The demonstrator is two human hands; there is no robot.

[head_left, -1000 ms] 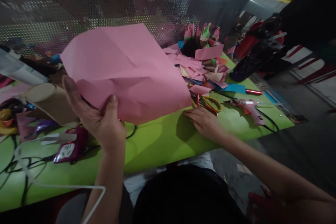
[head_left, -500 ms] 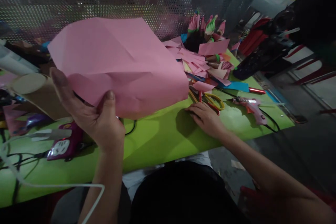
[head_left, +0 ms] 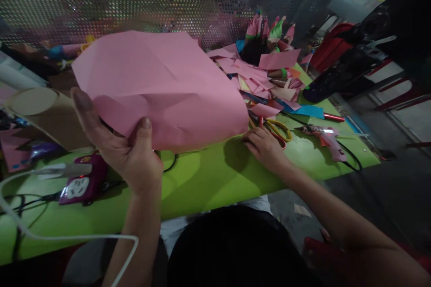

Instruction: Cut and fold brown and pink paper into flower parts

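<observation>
A creased sheet of pink paper (head_left: 168,80) is held up over the table in my left hand (head_left: 131,152), the thumb in front and the fingers behind it. My right hand (head_left: 266,148) rests low on the green tabletop near the paper's lower right corner, its fingers bent and partly hidden beneath the palm. Just beyond those fingers lie scissors with yellow handles (head_left: 279,130) and a pair with red handles (head_left: 261,121). I cannot make out whether the right hand holds any of them.
A pile of pink paper pieces (head_left: 251,76) lies behind the scissors. At right are a pink glue gun (head_left: 332,141) and a red pen (head_left: 333,117). A purple power strip (head_left: 81,184) with cables and a brown paper roll (head_left: 50,116) stand at left. A perforated metal panel (head_left: 141,4) backs the table.
The view has shifted slightly, so most things appear a little to the right. Both hands keep nearly the same pose, and the left still holds the pink paper.
</observation>
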